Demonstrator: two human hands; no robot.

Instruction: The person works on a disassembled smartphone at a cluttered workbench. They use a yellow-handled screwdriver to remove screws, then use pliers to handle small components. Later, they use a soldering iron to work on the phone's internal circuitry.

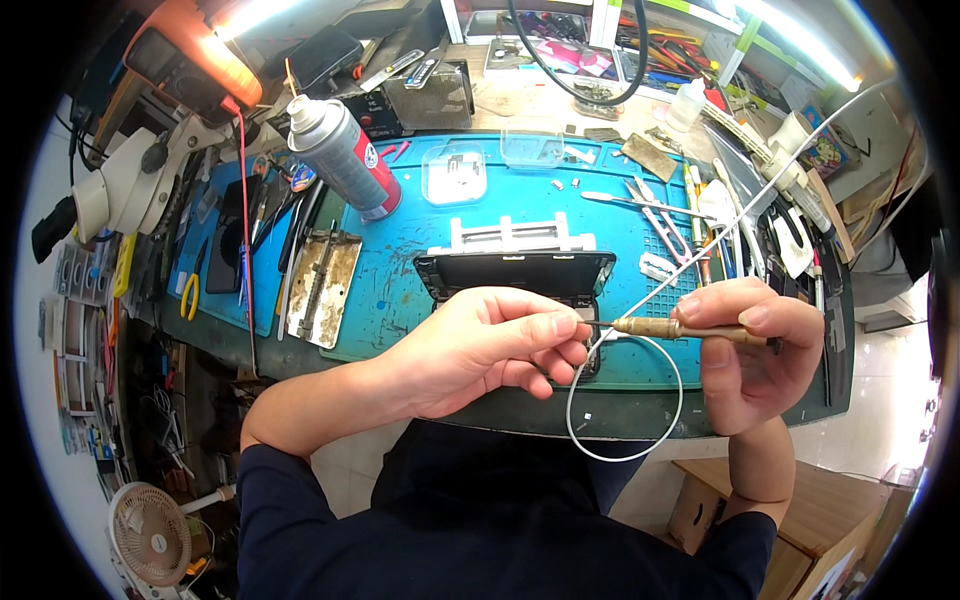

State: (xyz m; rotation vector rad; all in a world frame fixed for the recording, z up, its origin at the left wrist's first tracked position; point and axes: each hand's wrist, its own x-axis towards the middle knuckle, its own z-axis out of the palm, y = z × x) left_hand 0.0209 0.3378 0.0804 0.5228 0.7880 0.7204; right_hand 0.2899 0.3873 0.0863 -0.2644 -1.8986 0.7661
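Note:
My right hand [755,345] is closed round the brass-coloured handle of a thin screwdriver [650,328], held level above the mat's front edge. The thumb and forefinger of my left hand [490,345] pinch at its slender tip; whether a small part is between them, I cannot tell. Behind my left hand, an opened black device [515,272] with a raised panel leans near a white holder [520,235]. My left hand covers much of its lower half. A white cable [677,420] loops below the screwdriver and runs up to the right.
A spray can [345,158] stands on the blue mat [400,290] at the left, near a stained metal plate [325,288]. Clear plastic boxes [454,172] sit at the back. Tweezers [650,205] and several tools lie at the right. A multimeter [180,60] hangs upper left.

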